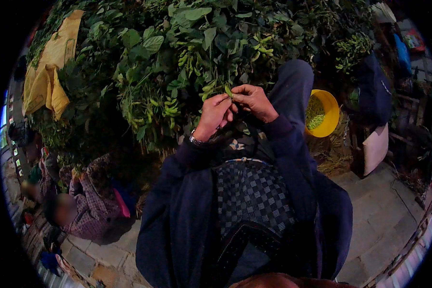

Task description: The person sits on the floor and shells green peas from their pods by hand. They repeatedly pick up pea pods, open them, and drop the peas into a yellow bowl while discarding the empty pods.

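Observation:
Above my lap, my left hand (216,114) and my right hand (255,102) meet at the fingertips. Between them they pinch a green bean pod (228,90), which points up towards the heap. My left wrist wears a metal watch (195,138). Just past my hands lies a big heap of leafy bean plants (144,50), with clusters of plump green pods (171,108) hanging from the stems. To the right of my right knee stands a yellow bucket (330,114) with shelled green beans (315,120) in it.
Yellow sacking (55,57) lies on the heap at the left. Another person (93,212) in a patterned top sits at the lower left, hands at the plants. At the right are a dark blue bag or cloth (374,91), a pale cushion-like thing (376,149) and paving (374,216).

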{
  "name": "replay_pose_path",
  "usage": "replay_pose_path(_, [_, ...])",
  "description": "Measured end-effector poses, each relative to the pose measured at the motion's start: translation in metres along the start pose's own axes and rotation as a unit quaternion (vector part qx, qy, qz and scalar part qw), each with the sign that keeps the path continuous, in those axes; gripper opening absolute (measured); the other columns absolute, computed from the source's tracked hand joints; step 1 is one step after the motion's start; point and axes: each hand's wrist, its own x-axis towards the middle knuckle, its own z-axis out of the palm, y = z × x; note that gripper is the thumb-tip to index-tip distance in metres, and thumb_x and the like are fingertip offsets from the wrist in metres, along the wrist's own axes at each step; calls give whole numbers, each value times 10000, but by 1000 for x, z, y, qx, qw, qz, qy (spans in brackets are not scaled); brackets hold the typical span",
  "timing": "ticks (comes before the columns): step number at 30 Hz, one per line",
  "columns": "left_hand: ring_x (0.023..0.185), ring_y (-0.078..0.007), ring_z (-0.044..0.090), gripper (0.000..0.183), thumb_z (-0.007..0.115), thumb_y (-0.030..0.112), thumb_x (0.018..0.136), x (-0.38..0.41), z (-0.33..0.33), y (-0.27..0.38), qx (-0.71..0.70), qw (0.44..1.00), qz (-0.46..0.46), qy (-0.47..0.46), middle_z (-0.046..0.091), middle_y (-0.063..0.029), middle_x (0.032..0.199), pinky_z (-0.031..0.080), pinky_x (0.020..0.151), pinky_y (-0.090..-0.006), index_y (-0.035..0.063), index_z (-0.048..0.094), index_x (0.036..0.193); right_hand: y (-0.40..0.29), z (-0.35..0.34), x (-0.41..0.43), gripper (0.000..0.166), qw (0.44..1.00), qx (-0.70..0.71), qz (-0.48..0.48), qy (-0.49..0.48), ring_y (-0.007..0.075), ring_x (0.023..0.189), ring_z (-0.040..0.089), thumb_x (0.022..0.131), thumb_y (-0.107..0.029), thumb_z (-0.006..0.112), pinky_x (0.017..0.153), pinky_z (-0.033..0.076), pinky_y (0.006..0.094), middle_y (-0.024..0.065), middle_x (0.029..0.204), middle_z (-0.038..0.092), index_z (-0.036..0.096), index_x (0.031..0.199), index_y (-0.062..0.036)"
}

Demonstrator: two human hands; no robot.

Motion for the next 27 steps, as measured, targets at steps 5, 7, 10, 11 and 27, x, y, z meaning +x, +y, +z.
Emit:
replay_pose_path(5, [436, -91, 515, 180, 491, 151, 967, 6, 4, -7, 124, 992, 31, 16, 609, -46, 654, 375, 364, -247, 30, 623, 946, 28, -1, 8, 240, 976, -154, -130, 81, 112, 689, 615, 873, -154, 672, 613, 485, 250, 47, 814, 694, 690, 1036, 22])
replay_pose_path(7, [452, -146, 542, 165, 499, 137, 956, 11, 3, -17, 227, 966, 112, 61, 613, -88, 664, 404, 397, -295, 25, 619, 965, 32, 2, 10, 242, 962, -183, -184, 80, 140, 721, 631, 870, -152, 672, 659, 501, 269, 69, 852, 701, 687, 1033, 26])
replay_pose_path(10, [578, -307, 585, 138, 529, 99, 912, 18, -1, -34, 368, 883, 269, 110, 614, -187, 730, 446, 499, -396, 15, 609, 986, 23, 9, 4, 248, 941, -256, -211, 71, 162, 778, 640, 862, -147, 676, 706, 505, 282, 102, 899, 698, 680, 1039, 26])
replay_pose_path(11, [667, -381, 582, 128, 543, 79, 887, 16, 0, -33, 380, 875, 278, 109, 606, -220, 761, 453, 552, -438, 12, 605, 977, 23, 7, 4, 248, 934, -276, -218, 70, 161, 798, 642, 859, -146, 678, 716, 503, 282, 111, 913, 695, 680, 1041, 22])
replay_pose_path(27, [661, -399, 595, 137, 616, 139, 867, -2, -35, 22, 454, 807, 337, 172, 610, -197, 771, 483, 559, -422, 13, 566, 887, -4, 30, -9, 260, 960, -194, -154, 128, 99, 668, 576, 893, -221, 643, 601, 478, 272, 47, 768, 651, 673, 1018, 4])
